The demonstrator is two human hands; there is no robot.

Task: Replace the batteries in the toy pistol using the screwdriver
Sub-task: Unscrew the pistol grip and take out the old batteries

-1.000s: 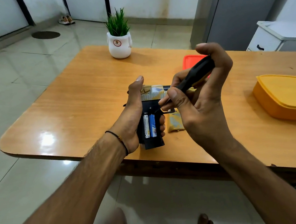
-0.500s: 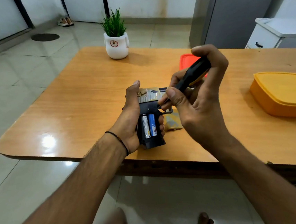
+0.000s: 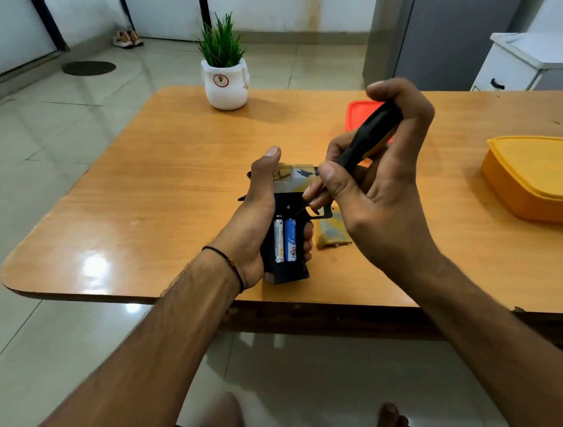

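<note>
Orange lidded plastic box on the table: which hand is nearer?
Right. The right hand, holding the black-handled screwdriver, is beside the orange lidded plastic box, with bare wooden table between them. The left hand grips the black toy pistol farther away.

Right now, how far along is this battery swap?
Done: the cover lies off on the table, exposing two batteries in the toy pistol. In hand: the left hand grips the pistol; the right hand holds the screwdriver tip against it. Left: refitting the cover. Whether these batteries are new, I cannot tell.
</note>
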